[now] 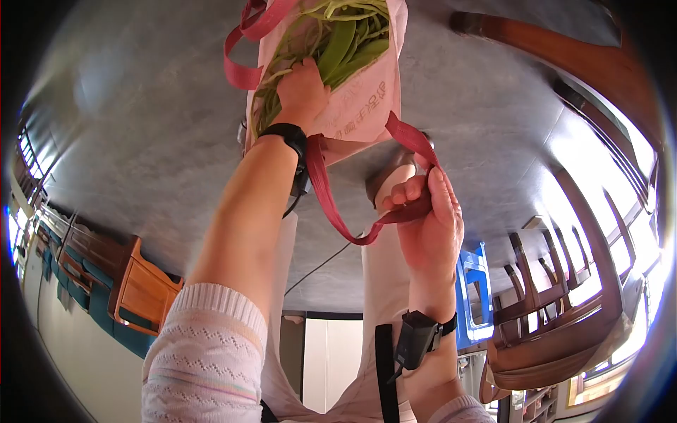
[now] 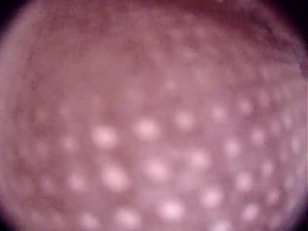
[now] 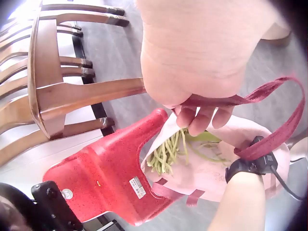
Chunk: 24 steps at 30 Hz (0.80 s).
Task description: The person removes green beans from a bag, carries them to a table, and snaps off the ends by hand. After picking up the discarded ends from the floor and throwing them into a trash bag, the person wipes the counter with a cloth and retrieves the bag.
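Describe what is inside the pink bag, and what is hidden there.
Thin green beans and broader green pods show in the bag, with the left hand among them. The bag's bottom and whatever lies beneath the top layer are covered.

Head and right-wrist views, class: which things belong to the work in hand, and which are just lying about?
In the work:
pink bag
green pods
maroon strap, held by the right hand

Apparently just about:
wooden chairs
blue plastic stool
red plastic item
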Motion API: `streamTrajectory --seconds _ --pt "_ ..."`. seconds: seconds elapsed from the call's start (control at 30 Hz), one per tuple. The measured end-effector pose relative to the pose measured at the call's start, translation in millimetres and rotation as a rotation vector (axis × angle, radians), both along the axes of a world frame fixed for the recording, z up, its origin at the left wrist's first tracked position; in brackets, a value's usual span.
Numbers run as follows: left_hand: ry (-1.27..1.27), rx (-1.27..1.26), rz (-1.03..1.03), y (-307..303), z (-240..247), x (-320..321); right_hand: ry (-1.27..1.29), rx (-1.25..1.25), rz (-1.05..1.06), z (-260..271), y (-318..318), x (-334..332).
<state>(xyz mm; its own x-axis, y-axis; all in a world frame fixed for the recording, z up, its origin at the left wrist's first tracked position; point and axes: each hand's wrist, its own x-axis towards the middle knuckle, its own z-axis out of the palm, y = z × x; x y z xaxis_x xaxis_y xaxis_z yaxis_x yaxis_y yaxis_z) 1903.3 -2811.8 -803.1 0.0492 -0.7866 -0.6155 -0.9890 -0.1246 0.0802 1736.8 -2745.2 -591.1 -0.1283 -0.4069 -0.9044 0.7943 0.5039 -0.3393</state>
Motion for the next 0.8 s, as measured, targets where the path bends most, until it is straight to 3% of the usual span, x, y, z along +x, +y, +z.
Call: streamTrajectory --seconds 0.13,0.2,0.23,0.3,0.53,0.67,0.8 --pt "0.049 0.035 0.047 -7.9 1.6 17.9 0.002 -0.014 -0.013 0.7 -2.6 -1.5" --pt "0.299 -0.022 0.067 -12.7 5.7 34.7 0.022 0.016 -0.005 2.6 -5.2 -2.7" --pt "0.297 -0.024 0.065 -15.7 10.1 38.3 0.019 0.014 -0.006 3.3 -5.7 -3.3" --pt "0.583 0.3 0.408 -21.2 17.0 44.8 0.014 0.0 -0.013 2.9 -6.8 -3.6" --pt "0.34 0.585 0.111 -28.3 11.8 13.2 -0.013 -0.022 -0.029 -1.4 -3.4 -5.7" --pt "0.497 0.566 0.31 -4.6 -14.3 14.8 -0.025 -0.03 -0.037 -2.4 -2.5 -5.3" --pt "0.67 0.588 0.557 3.1 -4.4 10.5 -0.005 -0.024 -0.03 -1.8 -3.1 -4.3"
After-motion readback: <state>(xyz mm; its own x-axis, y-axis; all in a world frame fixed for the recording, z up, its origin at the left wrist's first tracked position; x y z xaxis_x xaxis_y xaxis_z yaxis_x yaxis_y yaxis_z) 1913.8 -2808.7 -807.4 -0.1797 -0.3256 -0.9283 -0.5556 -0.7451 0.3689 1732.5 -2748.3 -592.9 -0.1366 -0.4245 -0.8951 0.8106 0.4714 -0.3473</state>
